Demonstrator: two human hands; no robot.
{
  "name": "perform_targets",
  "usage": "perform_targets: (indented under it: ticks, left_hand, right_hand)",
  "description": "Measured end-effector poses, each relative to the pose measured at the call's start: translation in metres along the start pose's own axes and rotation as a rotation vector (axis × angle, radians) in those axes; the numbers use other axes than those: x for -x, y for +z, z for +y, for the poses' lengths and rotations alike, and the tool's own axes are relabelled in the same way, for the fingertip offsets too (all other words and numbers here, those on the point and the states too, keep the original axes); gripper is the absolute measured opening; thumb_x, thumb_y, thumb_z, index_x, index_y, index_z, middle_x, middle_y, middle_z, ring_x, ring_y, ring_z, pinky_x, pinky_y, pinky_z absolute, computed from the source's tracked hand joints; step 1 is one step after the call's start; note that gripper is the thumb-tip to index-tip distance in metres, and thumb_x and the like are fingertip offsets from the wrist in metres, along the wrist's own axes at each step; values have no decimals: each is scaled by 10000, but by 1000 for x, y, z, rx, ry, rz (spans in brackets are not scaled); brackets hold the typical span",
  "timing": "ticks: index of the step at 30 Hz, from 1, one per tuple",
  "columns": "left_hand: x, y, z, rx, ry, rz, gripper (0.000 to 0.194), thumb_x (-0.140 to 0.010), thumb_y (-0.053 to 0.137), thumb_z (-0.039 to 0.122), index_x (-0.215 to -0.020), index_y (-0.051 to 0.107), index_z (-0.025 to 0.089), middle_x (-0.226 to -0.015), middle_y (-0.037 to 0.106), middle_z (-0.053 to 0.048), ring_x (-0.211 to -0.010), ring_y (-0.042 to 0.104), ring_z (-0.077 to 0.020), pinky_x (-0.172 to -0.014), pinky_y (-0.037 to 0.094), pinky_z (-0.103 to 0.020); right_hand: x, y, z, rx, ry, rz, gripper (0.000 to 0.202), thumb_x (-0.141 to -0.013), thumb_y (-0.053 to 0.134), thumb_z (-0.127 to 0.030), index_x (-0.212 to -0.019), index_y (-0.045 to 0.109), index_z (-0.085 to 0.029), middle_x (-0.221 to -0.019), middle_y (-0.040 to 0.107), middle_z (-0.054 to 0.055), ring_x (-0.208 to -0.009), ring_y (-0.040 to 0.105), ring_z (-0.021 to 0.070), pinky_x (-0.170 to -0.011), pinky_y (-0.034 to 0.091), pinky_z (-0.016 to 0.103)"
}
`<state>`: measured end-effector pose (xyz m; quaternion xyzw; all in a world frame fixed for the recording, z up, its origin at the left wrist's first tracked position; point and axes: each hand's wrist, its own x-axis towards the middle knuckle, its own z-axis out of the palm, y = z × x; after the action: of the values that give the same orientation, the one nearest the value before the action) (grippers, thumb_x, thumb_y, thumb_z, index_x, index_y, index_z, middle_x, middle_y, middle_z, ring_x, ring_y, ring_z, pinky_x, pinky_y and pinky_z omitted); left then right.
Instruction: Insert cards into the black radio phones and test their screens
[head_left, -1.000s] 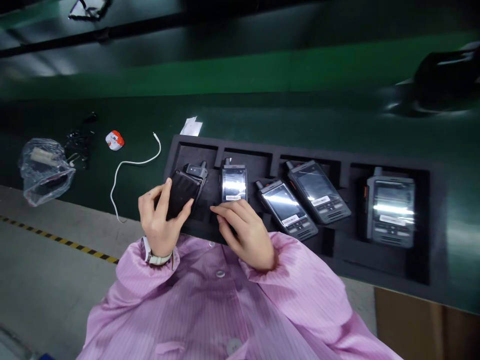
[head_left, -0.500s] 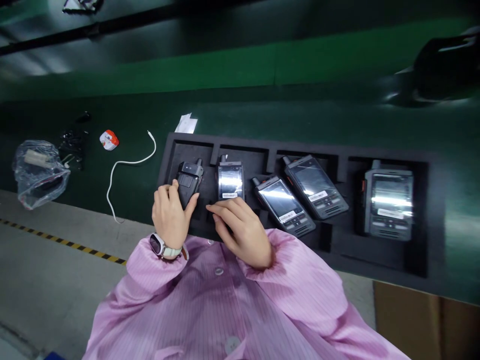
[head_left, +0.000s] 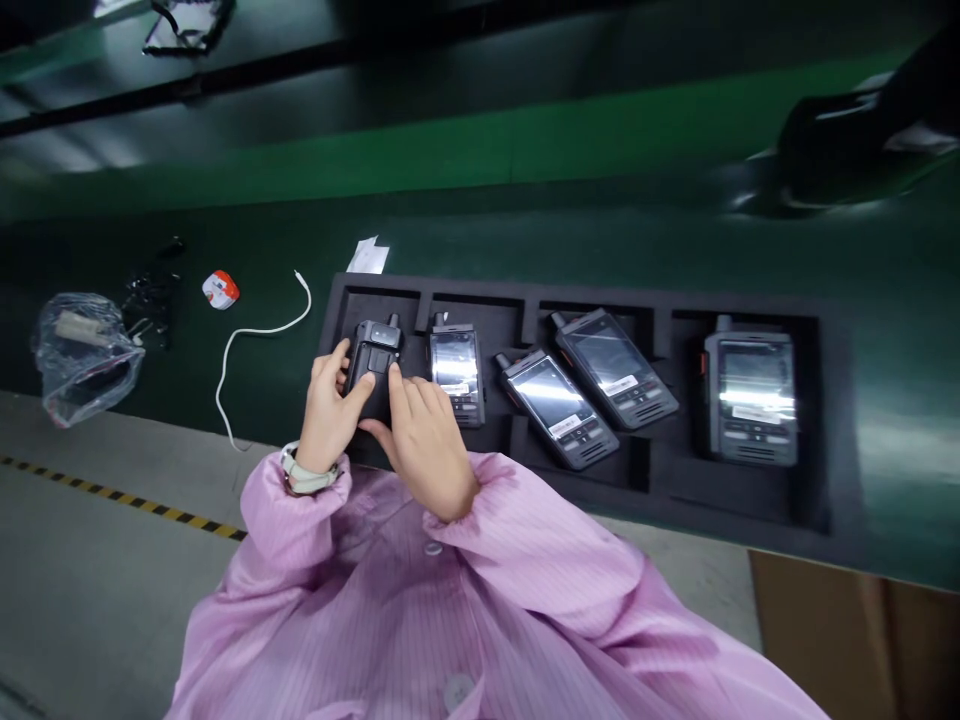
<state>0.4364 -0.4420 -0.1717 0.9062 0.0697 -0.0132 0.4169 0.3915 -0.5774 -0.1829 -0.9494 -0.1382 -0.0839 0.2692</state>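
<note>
A black handheld radio (head_left: 380,358), back side up with a stubby antenna, is between my hands over the left end of the black foam tray (head_left: 750,520). My left hand (head_left: 328,405) is closed round its left side, the thumb on the back. My right hand (head_left: 424,430) grips its lower right side, thumb near the bottom edge and fingers along the back. Just right of it lies a radio (head_left: 455,370), screen up. Two more, a tilted radio (head_left: 559,405) and another tilted radio (head_left: 619,365), lie side by side. The rightmost radio (head_left: 752,395) sits in its recess.
Left of the tray are a white cable (head_left: 227,365), an orange and white object (head_left: 220,289), dark cords (head_left: 148,300) and a clear plastic bag (head_left: 86,350). White paper (head_left: 367,256) lies behind the tray. A dark object (head_left: 832,150) stands at the back right.
My right hand has moved left from beside the radio onto its lower back. My left thumb now lies on the radio's back. The view has shifted slightly.
</note>
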Motion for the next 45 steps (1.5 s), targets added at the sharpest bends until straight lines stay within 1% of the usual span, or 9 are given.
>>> perform_targets:
  ticks: [4,8,11,14,22,26,32,37,45]
  left_hand:
    - [-5,-3,6,252,20,-77,514,-887,661,398,-1349,540,209,-1301,600,-112,-1277,601,-269,-1158,443,-451]
    - [4,-1,18,541,19,-156,571,-929,654,471,-1389,400,247,-1348,658,-119,-1283,651,-258,-1119,505,-422]
    - [11,1,29,601,51,-115,597,-939,652,512,-1403,405,229,-1400,647,-151,-1319,641,-272,-1127,510,-419]
    - [17,4,38,569,92,-60,574,-961,619,538,-1398,432,217,-1462,610,-167,-1356,621,-278,-1137,508,-411]
    - [30,6,56,796,23,-40,567,-935,678,505,-1381,411,278,-1447,643,-132,-1357,631,-267,-1169,496,-441]
    - [31,12,66,895,-7,-156,466,-1024,470,524,-1438,454,312,-1532,587,-74,-1500,486,-242,-1238,427,-460]
    - [26,31,66,908,2,-157,496,-1044,429,503,-1493,508,307,-1581,548,-41,-1547,415,-211,-1281,371,-410]
    - [21,32,63,934,11,-135,508,-1028,488,514,-1476,543,280,-1583,548,-68,-1532,442,-238,-1290,350,-427]
    - [29,40,59,961,-44,-91,494,-1037,459,540,-1424,593,263,-1559,573,-69,-1481,508,-233,-1273,377,-396]
  right_hand:
    - [1,2,8,-220,28,9,660,-1040,516,-384,-1542,394,26,-1334,648,256,-1222,588,346,-1068,523,547]
    - [3,1,15,-411,0,79,777,-1031,536,-423,-1670,181,-161,-1428,570,206,-1327,555,313,-1121,514,527]
    - [8,3,16,-447,-10,156,834,-1037,523,-403,-1690,23,-271,-1467,503,195,-1385,544,294,-1114,538,481]
    - [12,5,15,-388,-27,247,912,-1017,543,-417,-1680,-71,-301,-1473,481,212,-1401,542,320,-1088,561,484]
    - [10,-13,23,-618,-43,181,937,-978,635,-465,-1688,63,-250,-1550,464,195,-1485,475,276,-1191,479,459]
    - [10,-17,28,-674,-39,182,764,-1059,503,-368,-1689,80,-274,-1639,422,160,-1545,410,225,-1229,438,435]
    - [13,-21,25,-659,83,136,632,-1101,371,-341,-1683,152,-232,-1712,314,121,-1607,275,206,-1301,334,458]
    - [20,-15,13,-601,151,148,634,-1098,367,-316,-1684,148,-211,-1711,309,126,-1600,284,210,-1281,376,426]
    - [11,-15,5,-492,186,169,643,-1101,319,-323,-1688,103,-176,-1710,297,177,-1618,233,248,-1292,333,518]
